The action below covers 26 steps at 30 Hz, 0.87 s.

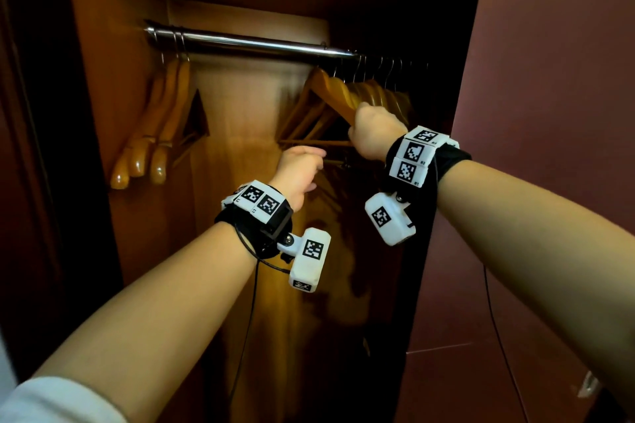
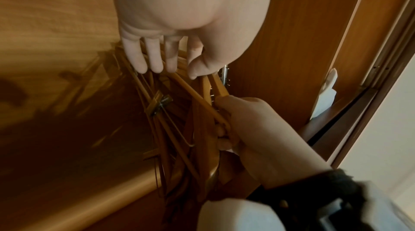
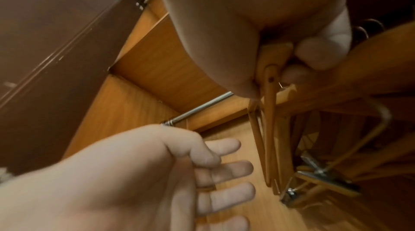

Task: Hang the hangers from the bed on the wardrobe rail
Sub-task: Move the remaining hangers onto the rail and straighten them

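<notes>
A steel wardrobe rail (image 1: 257,44) carries three wooden hangers (image 1: 154,134) at its left end and several more (image 1: 381,94) bunched at the right. My right hand (image 1: 369,129) grips the lower end of the front hanger (image 1: 331,89) in the right bunch, whose hook is up at the rail. In the right wrist view its fingers (image 3: 314,53) are curled round that wooden end (image 3: 276,53). My left hand (image 1: 314,165) is open just left of and below it, its straight fingers (image 2: 155,59) close to the hangers' lower bars (image 2: 179,128); actual contact cannot be made out.
The wardrobe is narrow, with a wooden left wall (image 1: 113,79) and a dark sliding door (image 1: 549,113) at the right. The rail's middle stretch (image 3: 202,108) carries no hangers. A metal trouser clip (image 3: 323,178) hangs on one hanger's bar.
</notes>
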{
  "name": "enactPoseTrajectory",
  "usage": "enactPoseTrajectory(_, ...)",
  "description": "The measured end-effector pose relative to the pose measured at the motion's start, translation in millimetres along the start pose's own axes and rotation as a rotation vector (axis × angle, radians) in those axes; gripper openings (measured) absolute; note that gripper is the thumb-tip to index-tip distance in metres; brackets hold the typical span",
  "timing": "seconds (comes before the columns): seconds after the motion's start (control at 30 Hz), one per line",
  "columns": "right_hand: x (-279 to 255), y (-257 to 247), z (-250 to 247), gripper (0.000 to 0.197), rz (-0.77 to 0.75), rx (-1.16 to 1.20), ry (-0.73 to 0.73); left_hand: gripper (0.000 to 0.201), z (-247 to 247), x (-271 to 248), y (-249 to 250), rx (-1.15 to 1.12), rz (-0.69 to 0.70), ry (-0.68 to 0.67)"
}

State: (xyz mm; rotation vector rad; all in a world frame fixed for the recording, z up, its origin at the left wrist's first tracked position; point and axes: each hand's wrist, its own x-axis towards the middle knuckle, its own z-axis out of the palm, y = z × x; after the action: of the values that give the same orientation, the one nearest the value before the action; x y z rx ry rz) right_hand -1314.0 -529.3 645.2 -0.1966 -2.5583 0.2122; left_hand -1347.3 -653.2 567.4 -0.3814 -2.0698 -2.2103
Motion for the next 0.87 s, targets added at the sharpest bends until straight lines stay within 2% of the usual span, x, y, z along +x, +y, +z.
enactPoseTrajectory(0.17,7,-19,-6,0.004,-0.047,0.020,0.004,0.030,-23,7,5,-0.006,0.020,0.031)
enactPoseTrajectory(0.23,10,-27,-5,0.005,-0.066,0.033,0.014,0.030,-33,8,7,-0.010,0.030,0.046)
enactPoseTrajectory(0.37,16,-39,1,0.020,-0.072,0.055,-0.009,0.031,-53,6,6,0.001,0.030,0.062)
enactPoseTrajectory(0.47,14,-49,6,0.024,-0.075,0.086,-0.037,0.032,-69,2,4,0.002,0.018,0.083)
enactPoseTrajectory(0.67,6,-65,24,0.012,-0.107,0.105,-0.095,0.033,-91,-7,-3,0.012,-0.010,0.128)
enactPoseTrajectory(0.87,-9,-68,35,0.011,-0.151,0.085,-0.158,0.032,-99,-15,-11,0.030,-0.043,0.173)
